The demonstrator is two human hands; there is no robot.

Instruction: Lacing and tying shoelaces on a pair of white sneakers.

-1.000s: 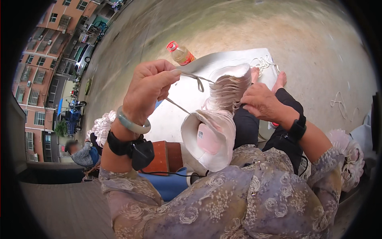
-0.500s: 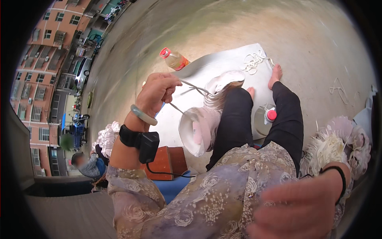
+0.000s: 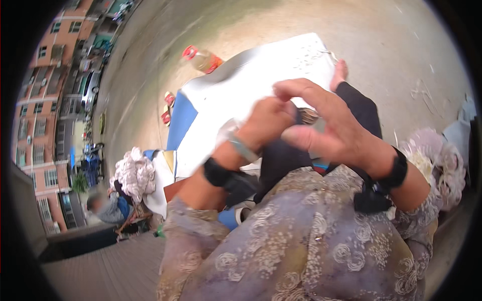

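Note:
My left hand (image 3: 271, 119) is raised in front of my knees, its fingers curled closed. What it grips, if anything, is hidden and blurred. Close beside it is my right hand (image 3: 329, 120), thumb and fingers spread in a wide curve, with nothing visible between them. Behind my left wrist, a pale rounded piece (image 3: 229, 128) is mostly covered. A small brown coiled or ridged patch (image 3: 308, 116) shows between the hands. Under everything lies a white sheet (image 3: 226, 93) with loose white cord (image 3: 309, 59) at its far right end.
A clear bottle (image 3: 203, 61) with a red cap lies beyond the sheet. Red footwear (image 3: 167, 109) sits to its left. Pale ruffled bundles stand at left (image 3: 135, 173) and right (image 3: 427, 143). Another person (image 3: 114, 208) sits at far left. My bare foot (image 3: 339, 73) rests near the sheet's edge.
My left hand has moved right and inward; the thin strands it held no longer show. My right hand has risen from my lap to meet it. The view has shifted.

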